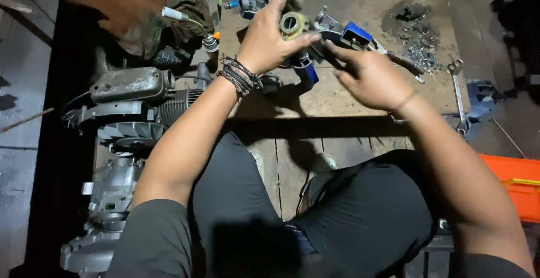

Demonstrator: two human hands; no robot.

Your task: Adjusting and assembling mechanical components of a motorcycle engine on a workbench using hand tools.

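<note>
Knees (315, 222) below, your left hand (267, 39) grips a round part (292, 24); your right hand (368, 75) pinches a dark tool (332, 53) over the board's (337, 95) far edge, work unfinished.

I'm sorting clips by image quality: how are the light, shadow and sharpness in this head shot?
Head view: light falls brightly on the wooden board, both forearms and the engine; the edges and the lap sink into near-black shadow. The right hand is motion-blurred, the left hand sharper around the small metal part. The wrench gleams slightly.
</note>
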